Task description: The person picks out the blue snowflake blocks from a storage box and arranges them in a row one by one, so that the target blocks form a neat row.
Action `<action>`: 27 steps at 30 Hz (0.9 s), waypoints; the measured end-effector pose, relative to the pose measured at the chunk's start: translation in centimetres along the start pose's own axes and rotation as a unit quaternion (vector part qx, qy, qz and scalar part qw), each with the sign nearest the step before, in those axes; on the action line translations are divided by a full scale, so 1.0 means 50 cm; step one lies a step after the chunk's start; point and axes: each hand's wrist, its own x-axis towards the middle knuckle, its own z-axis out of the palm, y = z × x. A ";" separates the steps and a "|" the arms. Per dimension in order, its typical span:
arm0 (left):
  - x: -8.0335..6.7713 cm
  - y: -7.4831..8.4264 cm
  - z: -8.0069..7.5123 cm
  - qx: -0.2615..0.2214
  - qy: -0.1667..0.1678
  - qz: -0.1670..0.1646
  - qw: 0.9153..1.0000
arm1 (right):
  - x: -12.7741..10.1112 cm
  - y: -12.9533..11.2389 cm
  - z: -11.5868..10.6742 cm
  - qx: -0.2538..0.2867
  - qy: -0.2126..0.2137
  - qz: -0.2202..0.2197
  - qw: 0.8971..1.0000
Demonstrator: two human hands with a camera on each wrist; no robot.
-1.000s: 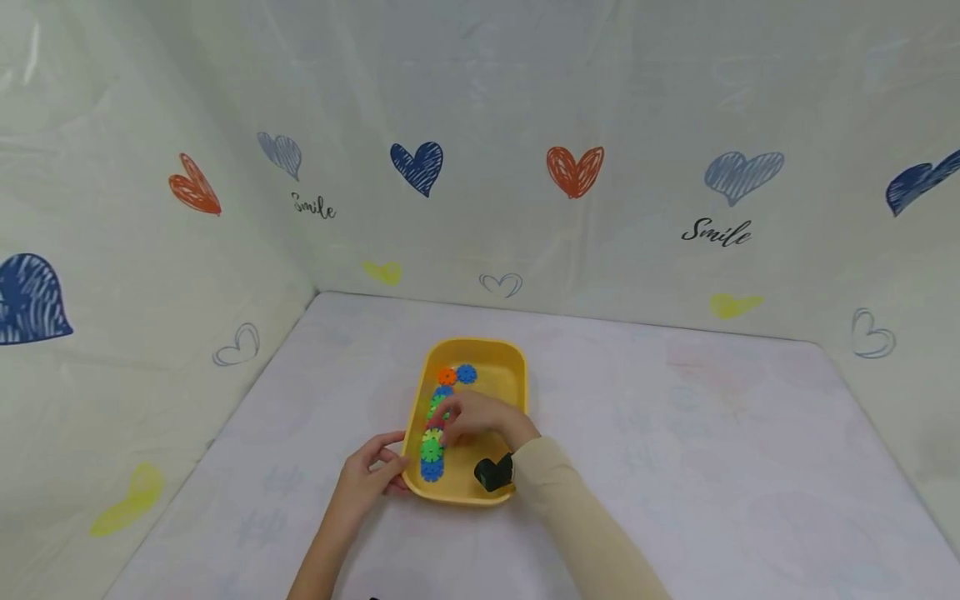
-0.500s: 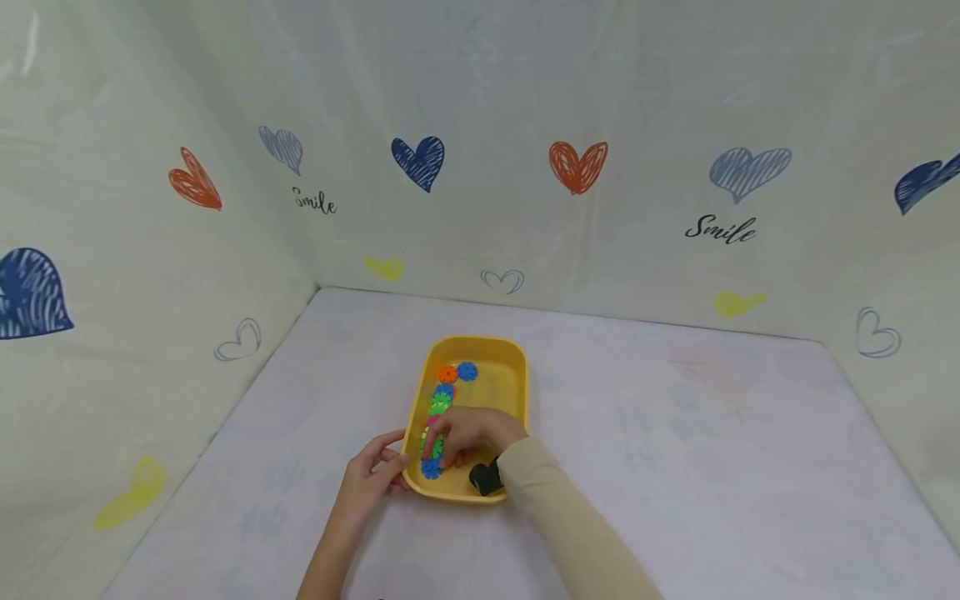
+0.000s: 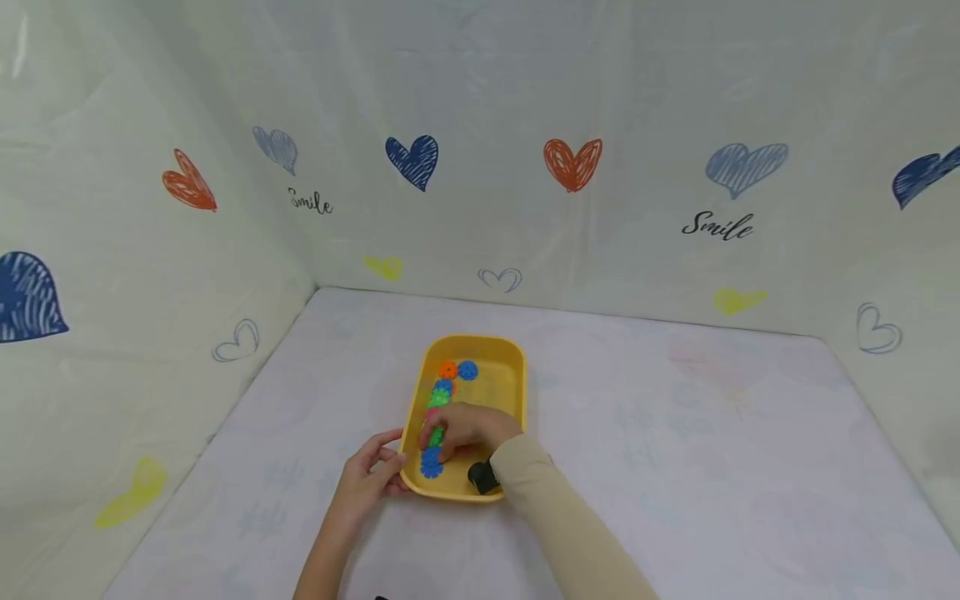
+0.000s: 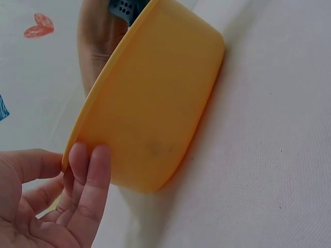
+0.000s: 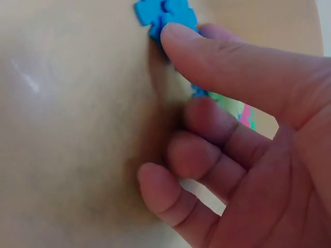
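A yellow plastic tray lies on the table with a row of small notched interlocking discs along its left side. My left hand pinches the tray's rim near its front left corner; in the left wrist view, the thumb is at the rim and the fingertips lie against the outer wall. My right hand reaches into the tray over the row. In the right wrist view its thumb and index finger pinch a blue disc, while the other fingers curl loosely near the tray floor. Green discs partly show beside the hand.
An orange disc and another blue disc lie side by side at the tray's far end. A black device sits at my right wrist, close over the tray's front. White walls printed with hearts enclose the table.
My right hand has moved toward the near end of the row, where more blue now shows by the thumb. The left hand has stayed at the rim.
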 end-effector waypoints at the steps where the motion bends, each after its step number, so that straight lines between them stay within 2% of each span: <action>1: 0.000 0.001 0.000 0.000 -0.001 0.000 1.000 | 0.001 0.001 0.001 -0.015 0.003 0.000 1.000; 4: 0.000 0.001 -0.001 -0.003 -0.004 -0.003 1.000 | 0.000 0.000 0.002 -0.042 0.008 0.009 0.999; 8: 0.001 0.001 -0.002 -0.008 -0.011 -0.005 1.000 | -0.005 -0.004 0.002 -0.039 0.016 0.017 0.999; 27: 0.004 0.000 -0.004 -0.010 -0.017 -0.018 1.000 | -0.001 -0.003 -0.002 0.034 0.031 0.071 0.996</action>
